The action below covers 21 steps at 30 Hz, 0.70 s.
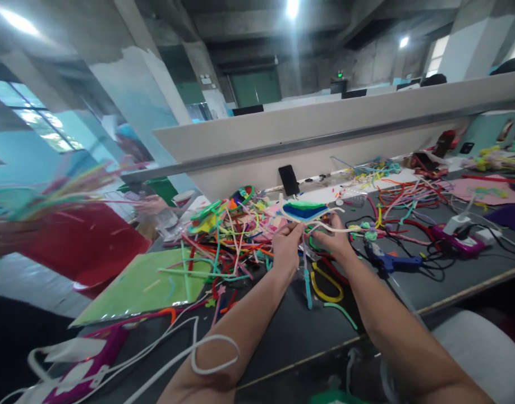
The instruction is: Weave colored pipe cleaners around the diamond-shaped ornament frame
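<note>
Both hands hold up a small craft piece made of fuzzy pipe cleaners, with dark blue, light blue and green bands and a cream-white strand along its edge. My left hand pinches its lower left edge. On the other side, my right hand is closed at its lower right, where a long cream pipe cleaner sticks out to the right. The exact fingertip contact is partly hidden. Below the hands, a yellow pipe cleaner loop and a short green pipe cleaner lie on the dark table.
A heap of coloured pipe cleaners spreads left of the hands, near a green packet. To the right are a blue glue gun and a purple power strip with cables. A phone leans behind. At left, another person's hand carries a blurred bundle.
</note>
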Each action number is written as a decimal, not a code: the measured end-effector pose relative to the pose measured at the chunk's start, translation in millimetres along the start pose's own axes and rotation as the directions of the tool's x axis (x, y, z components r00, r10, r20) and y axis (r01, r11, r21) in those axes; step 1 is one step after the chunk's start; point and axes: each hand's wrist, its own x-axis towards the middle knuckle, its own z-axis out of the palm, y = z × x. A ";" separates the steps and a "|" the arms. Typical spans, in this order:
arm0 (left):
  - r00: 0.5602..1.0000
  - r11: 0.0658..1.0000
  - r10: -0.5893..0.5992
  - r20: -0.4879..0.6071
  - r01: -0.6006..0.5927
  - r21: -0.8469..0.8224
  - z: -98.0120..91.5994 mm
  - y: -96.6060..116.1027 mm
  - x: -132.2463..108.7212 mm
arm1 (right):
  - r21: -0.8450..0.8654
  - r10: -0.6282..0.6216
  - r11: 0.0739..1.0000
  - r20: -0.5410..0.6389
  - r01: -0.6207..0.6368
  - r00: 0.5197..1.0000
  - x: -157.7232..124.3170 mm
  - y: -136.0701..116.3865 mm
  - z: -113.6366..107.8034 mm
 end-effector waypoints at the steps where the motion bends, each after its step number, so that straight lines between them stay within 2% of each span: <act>1: 1.000 1.000 0.000 0.002 0.000 0.021 -0.1 -2.7 -1.1 | -0.060 0.003 0.998 0.007 -0.002 1.000 -1.5 -1.5 0.7; 3: 1.000 0.998 -0.009 0.009 0.009 0.055 -0.5 -7.4 -3.2 | -0.097 0.001 0.995 -0.019 -0.003 1.000 -4.5 -3.9 2.9; 9: 0.998 0.997 -0.042 0.056 0.039 0.065 3.2 -8.5 -11.4 | 0.241 0.030 0.971 -0.107 -0.004 0.994 -9.5 -7.4 12.9; 16: 0.985 0.986 -0.165 0.054 0.163 0.038 3.0 -9.5 -8.5 | 0.300 0.040 0.954 -0.188 0.019 0.981 -5.5 -4.3 13.5; 21: 0.981 0.983 -0.184 0.055 0.183 0.035 0.5 -8.1 -6.3 | 0.273 0.036 0.962 -0.205 0.022 0.978 -4.8 -3.7 14.5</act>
